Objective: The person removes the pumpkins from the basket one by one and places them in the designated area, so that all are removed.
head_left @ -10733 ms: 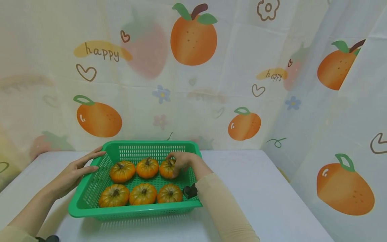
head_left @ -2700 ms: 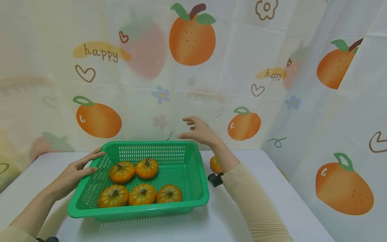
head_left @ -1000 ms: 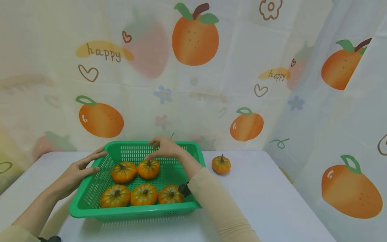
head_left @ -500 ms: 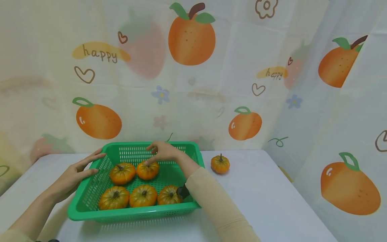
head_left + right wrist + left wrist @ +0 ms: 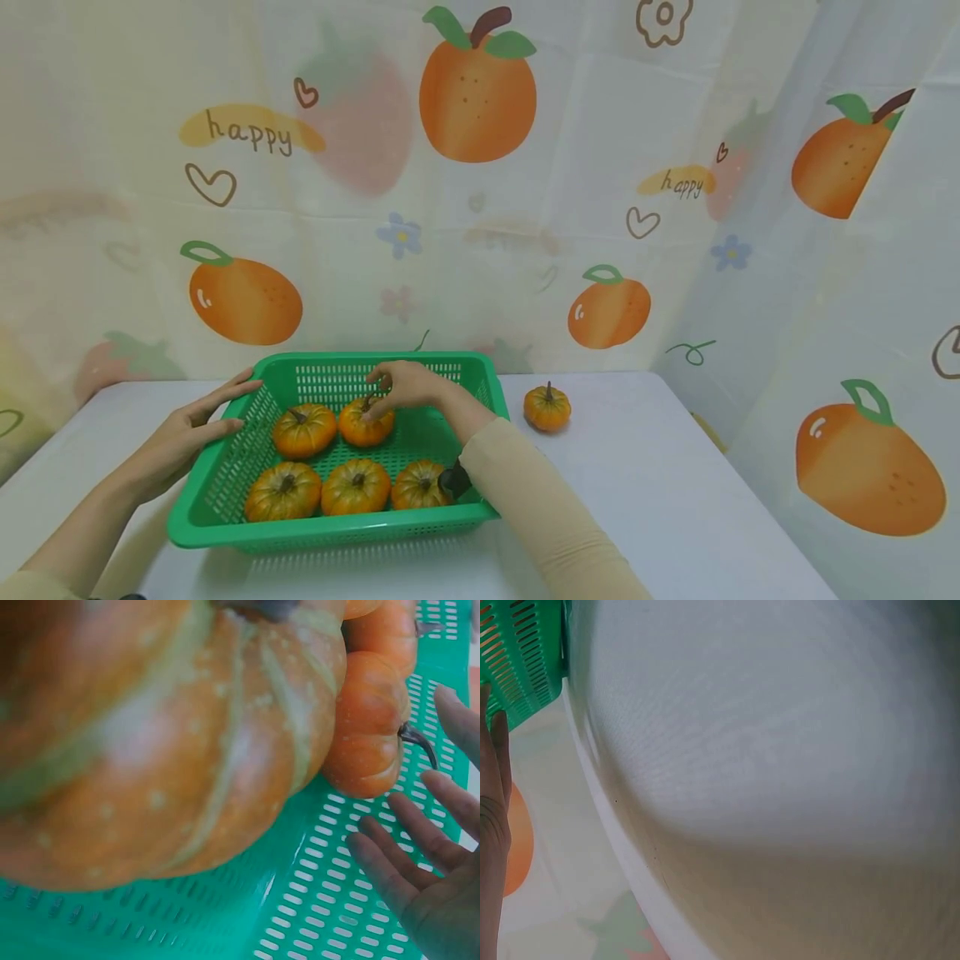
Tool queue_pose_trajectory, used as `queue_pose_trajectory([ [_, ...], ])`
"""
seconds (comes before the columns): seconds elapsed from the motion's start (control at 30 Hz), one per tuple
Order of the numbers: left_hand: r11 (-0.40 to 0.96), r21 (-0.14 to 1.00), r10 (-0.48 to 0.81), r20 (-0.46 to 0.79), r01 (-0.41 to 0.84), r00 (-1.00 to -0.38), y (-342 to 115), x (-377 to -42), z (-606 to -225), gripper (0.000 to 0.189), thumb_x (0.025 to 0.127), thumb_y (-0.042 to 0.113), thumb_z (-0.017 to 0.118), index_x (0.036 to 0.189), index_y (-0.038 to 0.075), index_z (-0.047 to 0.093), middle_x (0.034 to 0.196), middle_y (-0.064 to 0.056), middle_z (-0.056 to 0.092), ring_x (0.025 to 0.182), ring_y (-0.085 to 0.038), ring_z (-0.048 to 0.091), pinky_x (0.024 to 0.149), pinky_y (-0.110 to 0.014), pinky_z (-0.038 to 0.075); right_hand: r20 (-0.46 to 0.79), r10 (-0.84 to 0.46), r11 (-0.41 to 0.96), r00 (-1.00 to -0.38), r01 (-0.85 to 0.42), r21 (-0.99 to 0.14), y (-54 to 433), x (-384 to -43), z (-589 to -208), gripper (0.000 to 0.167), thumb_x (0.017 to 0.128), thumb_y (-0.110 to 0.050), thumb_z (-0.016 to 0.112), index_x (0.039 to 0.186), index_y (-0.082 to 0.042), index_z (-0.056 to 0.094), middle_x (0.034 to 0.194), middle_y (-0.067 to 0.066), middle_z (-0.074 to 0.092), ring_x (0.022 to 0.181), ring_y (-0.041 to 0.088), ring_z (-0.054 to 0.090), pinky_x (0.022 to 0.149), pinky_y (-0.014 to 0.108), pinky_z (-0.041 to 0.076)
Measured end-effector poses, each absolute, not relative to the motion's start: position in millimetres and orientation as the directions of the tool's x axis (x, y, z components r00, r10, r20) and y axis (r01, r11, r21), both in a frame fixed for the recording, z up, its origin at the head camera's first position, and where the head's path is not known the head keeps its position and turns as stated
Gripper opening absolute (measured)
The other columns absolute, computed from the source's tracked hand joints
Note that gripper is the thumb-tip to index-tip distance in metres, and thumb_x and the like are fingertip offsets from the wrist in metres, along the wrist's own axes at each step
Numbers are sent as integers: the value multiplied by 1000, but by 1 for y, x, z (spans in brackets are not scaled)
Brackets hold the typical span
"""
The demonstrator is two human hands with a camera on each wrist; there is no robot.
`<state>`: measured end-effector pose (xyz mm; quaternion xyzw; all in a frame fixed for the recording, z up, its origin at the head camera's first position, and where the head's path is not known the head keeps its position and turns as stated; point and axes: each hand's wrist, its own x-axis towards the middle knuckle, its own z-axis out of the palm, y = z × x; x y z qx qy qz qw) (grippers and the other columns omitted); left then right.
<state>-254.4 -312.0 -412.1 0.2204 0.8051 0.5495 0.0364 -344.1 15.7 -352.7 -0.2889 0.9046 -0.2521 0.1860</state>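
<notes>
Head view is showing the back-row pumpkin (image 5: 360, 432) sitting inside the green basket (image 5: 337, 531), on the right of its row. Your right hand (image 5: 405, 385) is hovering over it, fingers loosely spread, apparently holding nothing. Four other pumpkins (image 5: 355, 487) are lying nearby, and your left hand (image 5: 180, 429) is resting, fingers extended, on the basket's left rim. One outside pumpkin (image 5: 547, 408) is standing on the table (image 5: 637, 492): seemingly one is done, five are remaining.
</notes>
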Motion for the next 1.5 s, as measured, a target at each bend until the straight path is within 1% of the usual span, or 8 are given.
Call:
queue_pose_trajectory([
  [0.3,292,905,395,181,310,-900,-312,-254,-412,57,105,12,43,158,13,24,167,22,6,128,28,14,88,-1,37,-210,-618,723,-758,-442,-531,13,-344,-354,72,82,-37,79,145,-18,48,144,11,55,129,27,55,95,35,53],
  [0.53,293,902,394,188,317,-900,-311,-254,-411,56,105,11,44,157,12,25,167,21,6,129,28,13,88,0,36,-223,-646,723,-730,-490,-487,11,-343,-357,77,83,-37,79,149,-18,42,146,9,54,131,24,54,98,32,51],
  [0.73,291,902,393,191,319,-899,-311,-254,-412,57,104,11,44,158,12,25,166,23,7,126,32,16,89,-1,38,-260,-660,722,-705,-500,-478,11,-346,-362,75,83,-36,79,148,-22,44,151,6,49,135,23,51,104,34,48],
  [0.87,301,898,389,192,321,-901,-312,-254,-412,57,104,11,44,158,13,25,166,23,7,125,32,17,88,-1,37,-282,-677,713,-679,-513,-477,11,-347,-364,75,82,-34,80,147,-24,45,153,4,45,136,23,49,105,32,47],
  [1.07,310,896,384,188,318,-904,-312,-255,-413,56,104,12,45,157,13,26,166,23,8,125,32,17,88,-2,38,-297,-693,698,-657,-508,-504,12,-343,-362,74,82,-29,81,146,-22,46,152,5,45,135,22,48,101,30,48],
  [1.2,311,896,384,186,316,-904,-313,-255,-414,56,104,12,44,157,13,26,166,23,7,126,31,15,88,0,36,-324,-698,690,-639,-480,-542,13,-341,-360,67,82,-21,81,140,-19,47,148,7,48,134,23,50,96,29,50],
  [1.33,308,898,386,185,315,-904,-313,-255,-414,56,104,12,44,157,13,26,166,22,7,128,29,13,88,0,34,-363,-690,699,-627,-444,-561,13,-341,-359,65,82,-15,80,136,-20,46,144,9,49,130,22,51,91,28,51],
  [1.5,304,898,386,190,319,-903,-313,-255,-413,56,104,11,44,157,13,26,167,21,7,131,27,11,87,0,33,-388,-685,708,-617,-437,-555,11,-341,-358,69,84,-13,78,142,-21,43,149,8,46,133,22,49,89,28,51],
])
